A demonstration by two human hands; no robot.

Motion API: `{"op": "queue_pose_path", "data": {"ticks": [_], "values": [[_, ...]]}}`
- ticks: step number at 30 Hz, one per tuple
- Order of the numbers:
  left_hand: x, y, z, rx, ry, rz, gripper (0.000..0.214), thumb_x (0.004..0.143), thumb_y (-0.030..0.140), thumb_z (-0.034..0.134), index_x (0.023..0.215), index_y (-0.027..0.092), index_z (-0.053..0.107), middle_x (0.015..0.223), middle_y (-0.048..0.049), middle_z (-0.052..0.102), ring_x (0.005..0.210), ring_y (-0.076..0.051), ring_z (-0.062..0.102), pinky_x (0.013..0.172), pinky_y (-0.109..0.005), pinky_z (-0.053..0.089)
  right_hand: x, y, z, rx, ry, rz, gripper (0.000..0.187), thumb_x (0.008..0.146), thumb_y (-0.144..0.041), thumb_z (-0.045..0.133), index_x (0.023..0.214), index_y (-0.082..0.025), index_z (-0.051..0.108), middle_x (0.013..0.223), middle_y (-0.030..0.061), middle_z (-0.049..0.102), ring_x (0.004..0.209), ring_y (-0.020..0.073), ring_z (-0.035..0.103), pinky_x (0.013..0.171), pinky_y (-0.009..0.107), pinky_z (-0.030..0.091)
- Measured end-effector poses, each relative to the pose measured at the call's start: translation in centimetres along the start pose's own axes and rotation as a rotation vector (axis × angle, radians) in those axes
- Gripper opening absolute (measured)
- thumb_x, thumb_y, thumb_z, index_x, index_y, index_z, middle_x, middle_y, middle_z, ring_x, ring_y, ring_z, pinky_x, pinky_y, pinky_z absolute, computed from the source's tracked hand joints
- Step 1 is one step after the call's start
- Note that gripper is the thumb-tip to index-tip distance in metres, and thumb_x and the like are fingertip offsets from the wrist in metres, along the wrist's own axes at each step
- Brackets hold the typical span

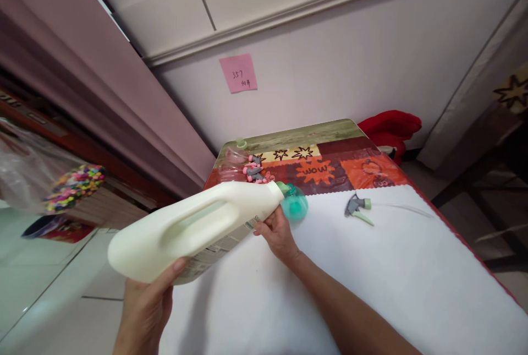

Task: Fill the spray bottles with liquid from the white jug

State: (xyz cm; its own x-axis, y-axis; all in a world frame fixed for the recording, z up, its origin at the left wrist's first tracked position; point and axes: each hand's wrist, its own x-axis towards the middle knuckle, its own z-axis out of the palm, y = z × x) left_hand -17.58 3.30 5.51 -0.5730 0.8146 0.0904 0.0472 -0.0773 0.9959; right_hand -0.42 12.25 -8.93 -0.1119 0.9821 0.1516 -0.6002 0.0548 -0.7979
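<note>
A large cream-white jug point(198, 217) with a moulded handle and a printed label is tipped nearly level above the table. My left hand point(150, 300) holds its base end from below, thumb on the label side. Near the neck, my right hand point(278, 234) supports it with the fingers. The jug's green spout point(282, 186) lies right at the mouth of a round teal bottle point(295, 203) standing on the white sheet; whether they touch I cannot tell. To the right lies a grey and green spray trigger head point(358, 206) with a clear dip tube.
Two clear bottles with pink and grey spray heads point(254, 168) lie at the back left, near a small green cap point(241, 143). White sheet point(371, 278) covers the table's front. A pink note point(238, 73) is on the wall. Red cloth point(390, 126) sits behind the table.
</note>
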Motion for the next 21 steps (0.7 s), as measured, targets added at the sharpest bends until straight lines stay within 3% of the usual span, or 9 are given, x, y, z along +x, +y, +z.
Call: {"op": "queue_pose_path", "data": {"ticks": [5,11,16,21], "values": [[-0.05,0.0,0.03,-0.011,0.006,0.002,0.069,0.055,0.024,0.091,0.121,0.027,0.069,0.125,-0.0016,0.072,0.129,-0.031,0.058,0.113,-0.042,0.045,-0.01,0.06,-0.02,0.009,-0.004,0.004,0.054,0.074,-0.032,0.079,0.117,-0.025,0.047,0.096,-0.0001,0.068,0.079,0.016,0.067,0.059,0.026,0.056],[0.06,-0.13,0.03,0.004,0.016,0.012,0.068,0.054,0.026,0.091,0.119,0.027,0.07,0.125,-0.0022,0.072,0.128,-0.032,0.059,0.107,-0.04,0.051,0.01,0.19,-0.08,-0.009,-0.004,-0.005,0.053,0.074,-0.034,0.079,0.117,-0.025,0.048,0.095,-0.0004,0.068,0.078,0.0163,0.067,0.058,0.026,0.055],[0.22,-0.32,-0.17,0.002,0.015,0.007,0.07,0.054,0.026,0.091,0.12,0.027,0.069,0.123,-0.0029,0.073,0.129,-0.034,0.058,0.11,-0.045,0.048,0.01,0.12,-0.1,-0.004,-0.013,-0.01,0.054,0.075,-0.034,0.079,0.118,-0.025,0.047,0.096,-0.0001,0.068,0.079,0.0162,0.067,0.059,0.026,0.056],[0.09,-0.05,-0.06,0.009,-0.001,0.021,0.068,0.055,0.024,0.091,0.119,0.025,0.069,0.127,-0.0038,0.071,0.126,-0.033,0.06,0.103,-0.04,0.054,0.03,-0.03,-0.02,0.004,-0.009,-0.001,0.054,0.074,-0.034,0.079,0.117,-0.025,0.048,0.096,-0.0003,0.069,0.078,0.0158,0.068,0.059,0.026,0.057]]}}
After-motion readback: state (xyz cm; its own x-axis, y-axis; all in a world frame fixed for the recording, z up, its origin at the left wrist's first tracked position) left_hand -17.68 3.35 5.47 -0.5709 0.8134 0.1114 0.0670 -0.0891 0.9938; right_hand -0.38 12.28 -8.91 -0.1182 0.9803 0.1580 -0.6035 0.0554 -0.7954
